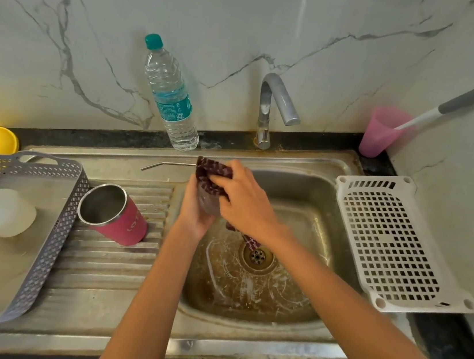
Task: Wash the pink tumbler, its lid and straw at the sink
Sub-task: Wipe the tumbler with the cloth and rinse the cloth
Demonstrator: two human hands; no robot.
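In the head view, both hands are meeting over the far left corner of the sink (237, 351). The left hand (195, 208) is cupping a dark patterned cloth (214, 170) from below, its fingers curling round the bundle. The right hand (245, 201) is clamping down on the same cloth from above, so the two hands are pressing together. Something greyish and see-through is showing between the cloth and the left palm, and it cannot be told whether this is the lid. A tail of the cloth is hanging down toward the drain (257, 256).

The straw (168, 165), thin and metal, is lying along the back ledge of the sink, its long axis running left to right. Its bent tip is pointing left and its right end is vanishing behind the cloth, so it cannot be told whether a hand is holding it.

The pink tumbler (116, 217) is sitting on the ribbed draining board (116, 263), left of the basin and apart from the hands. Its long axis is leaning, with the open steel mouth pointing up and left. Its rim is lying just beside the grey basket (55, 233).

A water bottle (171, 95) and the tap (272, 108) are standing at the back wall, and a white tray (390, 244) is lying on the right
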